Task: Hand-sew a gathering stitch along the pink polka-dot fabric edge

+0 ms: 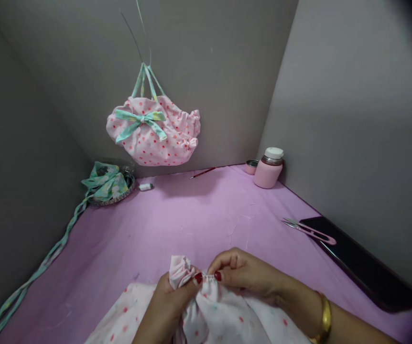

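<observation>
Left hand (170, 296): bare; left thumbnail (198, 277) varnished deep red, glossy. Right hand (247, 272): bare; right thumbnail (218, 276) in matching red, also glossy. Right wrist (306, 303): 1 gold-coloured bangle (326, 316), broad, smooth, shiny, with thin reddish edging (319, 293) at its far side.

The pale pink cloth with red dots (227, 320) runs off the bottom; long green cloth ties (57, 248) leave at lower left.

Dim, diffuse light, faint shadows.
The left wall (23, 124) is darker than the right wall (349, 143); soft shadow spreads below the hanging dotted fabric (152, 150); black vignetting fills the upper-right corner.
</observation>
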Tool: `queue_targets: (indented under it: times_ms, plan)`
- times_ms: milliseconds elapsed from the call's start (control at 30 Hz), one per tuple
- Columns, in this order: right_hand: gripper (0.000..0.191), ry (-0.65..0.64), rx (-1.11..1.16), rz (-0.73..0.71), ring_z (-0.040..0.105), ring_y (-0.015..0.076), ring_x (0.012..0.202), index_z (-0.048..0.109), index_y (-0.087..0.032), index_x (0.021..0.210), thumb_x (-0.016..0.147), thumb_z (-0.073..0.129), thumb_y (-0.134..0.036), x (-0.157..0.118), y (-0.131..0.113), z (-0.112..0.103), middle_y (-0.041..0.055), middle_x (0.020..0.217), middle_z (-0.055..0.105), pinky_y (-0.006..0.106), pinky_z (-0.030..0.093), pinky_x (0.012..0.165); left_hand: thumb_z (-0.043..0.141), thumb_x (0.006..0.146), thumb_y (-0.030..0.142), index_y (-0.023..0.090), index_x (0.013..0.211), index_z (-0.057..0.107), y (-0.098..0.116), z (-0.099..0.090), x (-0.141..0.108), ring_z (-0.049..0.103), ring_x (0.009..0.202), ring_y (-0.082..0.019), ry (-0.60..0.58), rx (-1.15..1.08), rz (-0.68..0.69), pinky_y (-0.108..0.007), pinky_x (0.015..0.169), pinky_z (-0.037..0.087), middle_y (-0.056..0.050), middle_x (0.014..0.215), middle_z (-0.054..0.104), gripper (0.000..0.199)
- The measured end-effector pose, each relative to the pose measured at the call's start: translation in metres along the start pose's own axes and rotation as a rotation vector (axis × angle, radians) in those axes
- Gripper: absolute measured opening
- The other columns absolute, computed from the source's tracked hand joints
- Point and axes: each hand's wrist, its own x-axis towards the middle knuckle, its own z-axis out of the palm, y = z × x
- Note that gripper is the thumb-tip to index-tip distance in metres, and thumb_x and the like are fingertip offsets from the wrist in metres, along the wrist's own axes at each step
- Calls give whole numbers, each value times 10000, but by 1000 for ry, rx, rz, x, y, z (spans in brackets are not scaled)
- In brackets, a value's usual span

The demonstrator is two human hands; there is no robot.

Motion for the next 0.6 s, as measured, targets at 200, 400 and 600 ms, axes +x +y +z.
queue_targets:
  times_ms: [200,400,600]
  plan:
    - [287,34,-50,-16,267,22,384,676,-118,823,707,700,-380,-1,-2,0,-70,462,408,162,178,366,685,685,297,158,664,565,6,4,-8,493,609,-134,77,49,41,-228,589,383,-13,621,553,185]
    - [261,52,-70,-33,283,23,398,681,-110,829,725,680,-349,-1,-2,-1,-57,489,436,158,189,379,688,684,335,163,657,539,-2,-7,1,498,595,-142,91,174,79,-246,579,394,-2,616,527,229]
    - [204,78,-144,-90,454,54,519,692,-110,844,767,627,-288,-3,-3,2,11,637,589,161,328,494,654,688,366,162,636,542,-8,-11,6,472,599,-149,180,366,201,-241,566,389,-5,617,512,239]
